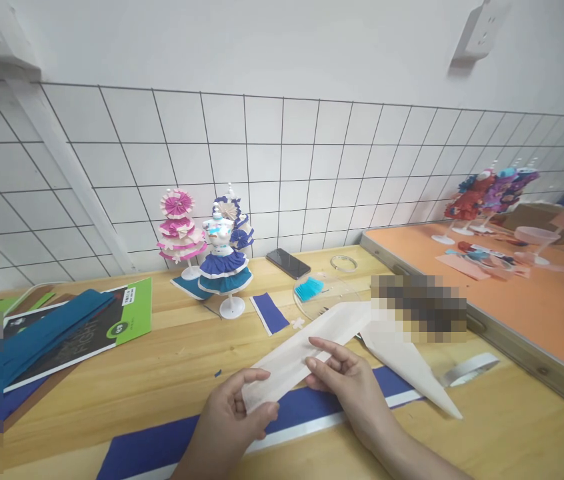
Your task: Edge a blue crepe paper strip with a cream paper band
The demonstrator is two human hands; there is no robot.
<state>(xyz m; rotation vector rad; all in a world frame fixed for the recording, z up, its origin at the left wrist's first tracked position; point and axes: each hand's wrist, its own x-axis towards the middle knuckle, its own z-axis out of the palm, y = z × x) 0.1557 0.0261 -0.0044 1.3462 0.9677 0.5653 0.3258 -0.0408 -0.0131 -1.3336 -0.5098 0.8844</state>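
Note:
A long white strip of crepe paper (292,357) stretches between my hands above the table. My left hand (237,410) pinches its near end between thumb and fingers. My right hand (345,380) grips the strip's lower edge further along, thumb and fingers closed on it. Beyond my right hand the strip bends over, and a pointed white tail (407,360) hangs down to the right. Beneath both hands lies a blue paper strip (307,407) with a white band along its near edge. A small blue piece (271,313) with a white edge rests farther back.
Small dress forms in paper skirts (225,260) stand at the back left. A phone (289,263), a wire ring (343,263) and a clear dish (332,290) with turquoise pleated paper are near the wall. Tape (472,368) sits right; a magazine (135,310) lies left. An orange table (507,310) adjoins.

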